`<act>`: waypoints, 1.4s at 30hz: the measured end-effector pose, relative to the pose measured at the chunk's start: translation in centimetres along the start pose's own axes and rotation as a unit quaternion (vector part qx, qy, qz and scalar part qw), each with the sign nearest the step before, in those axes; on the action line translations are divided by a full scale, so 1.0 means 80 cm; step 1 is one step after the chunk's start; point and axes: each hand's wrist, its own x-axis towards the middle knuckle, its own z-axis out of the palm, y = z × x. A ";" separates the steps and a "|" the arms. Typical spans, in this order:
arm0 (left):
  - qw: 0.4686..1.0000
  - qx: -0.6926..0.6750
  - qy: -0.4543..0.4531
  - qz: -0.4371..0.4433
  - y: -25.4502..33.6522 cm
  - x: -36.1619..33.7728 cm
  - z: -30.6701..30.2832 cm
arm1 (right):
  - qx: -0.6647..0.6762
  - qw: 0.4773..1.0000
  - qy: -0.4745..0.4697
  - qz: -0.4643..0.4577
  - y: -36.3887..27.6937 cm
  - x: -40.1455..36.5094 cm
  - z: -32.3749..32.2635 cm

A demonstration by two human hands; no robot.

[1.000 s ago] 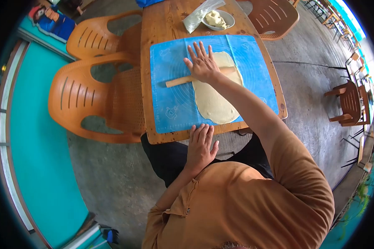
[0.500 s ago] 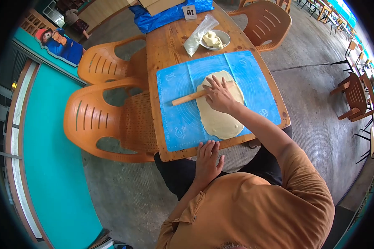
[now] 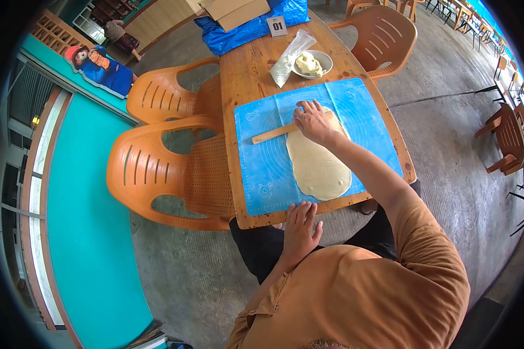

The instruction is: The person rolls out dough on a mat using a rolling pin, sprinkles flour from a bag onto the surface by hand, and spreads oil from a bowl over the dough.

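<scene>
Rolling pin (image 3: 271, 135) lies crosswise on the dough's (image 3: 320, 168) far end, under the right hand (image 3: 313, 122) (fingers flat, not gripping).

Orange chairs (image 3: 157, 168), bowl (image 3: 326, 68), plastic bag (image 3: 290, 56), cardboard box (image 3: 236, 9), number card (image 3: 278, 26)

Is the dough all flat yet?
Mostly flat: the dough is already a long thin oval on the blue mat. Right now the right hand presses the rolling pin across its far end, while the left hand rests at the table edge. Left, probably: evening it out, and a lump in the bowl is not rolled.
</scene>
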 end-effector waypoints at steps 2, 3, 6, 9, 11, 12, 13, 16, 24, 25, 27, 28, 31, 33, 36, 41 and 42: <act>1.000 -0.006 -0.002 -0.004 -0.001 0.000 0.001 | 0.002 1.000 -0.002 0.000 -0.002 0.003 0.000; 1.000 -0.004 -0.001 -0.005 -0.002 0.000 0.000 | -0.001 1.000 -0.027 -0.014 -0.002 -0.002 -0.002; 1.000 -0.014 0.001 -0.001 -0.003 -0.001 -0.001 | -0.013 0.998 -0.048 -0.036 0.002 -0.003 -0.002; 1.000 -0.024 0.012 -0.001 -0.004 0.002 -0.003 | -0.030 0.999 -0.016 -0.035 0.016 0.020 0.010; 0.999 -0.032 0.005 -0.002 -0.003 0.004 -0.006 | -0.035 0.999 0.008 -0.029 0.023 0.035 0.016; 0.999 -0.031 0.007 -0.002 -0.004 0.003 -0.006 | -0.035 0.999 -0.011 -0.009 0.022 0.043 0.016; 0.999 -0.036 0.007 0.002 -0.006 0.004 -0.007 | -0.036 0.999 -0.030 0.011 0.022 0.051 0.015; 0.999 -0.048 0.012 0.003 -0.008 0.004 -0.008 | -0.050 0.998 -0.036 0.008 0.023 0.062 0.016; 0.997 -0.080 0.008 -0.012 -0.008 0.006 -0.017 | 0.012 1.000 0.008 0.014 0.042 0.079 0.012; 0.996 -0.087 0.001 -0.010 -0.009 0.006 -0.019 | 0.052 0.997 0.033 0.036 0.041 0.083 0.004; 0.995 -0.094 -0.002 -0.010 -0.011 0.007 -0.023 | 0.091 0.988 0.116 0.056 0.052 0.109 -0.014; 0.995 -0.099 -0.004 -0.013 -0.011 0.007 -0.024 | 0.130 0.969 0.197 0.077 0.063 0.127 -0.021; 0.993 -0.114 0.000 -0.022 -0.011 0.008 -0.027 | 0.077 0.940 0.319 0.096 0.115 0.196 -0.063; 0.992 -0.122 0.007 -0.027 -0.013 0.010 -0.027 | 0.082 0.931 0.280 0.220 0.151 0.247 -0.082; 0.992 -0.121 0.000 -0.033 -0.016 0.009 -0.026 | 0.095 0.958 0.062 0.262 0.169 0.283 -0.119; 0.987 -0.156 0.009 -0.043 -0.024 0.009 -0.025 | -0.018 0.998 -0.007 0.061 0.177 0.303 -0.120; 0.986 -0.158 0.010 -0.046 -0.026 0.009 -0.025 | 0.004 1.000 -0.022 0.004 0.163 0.297 -0.134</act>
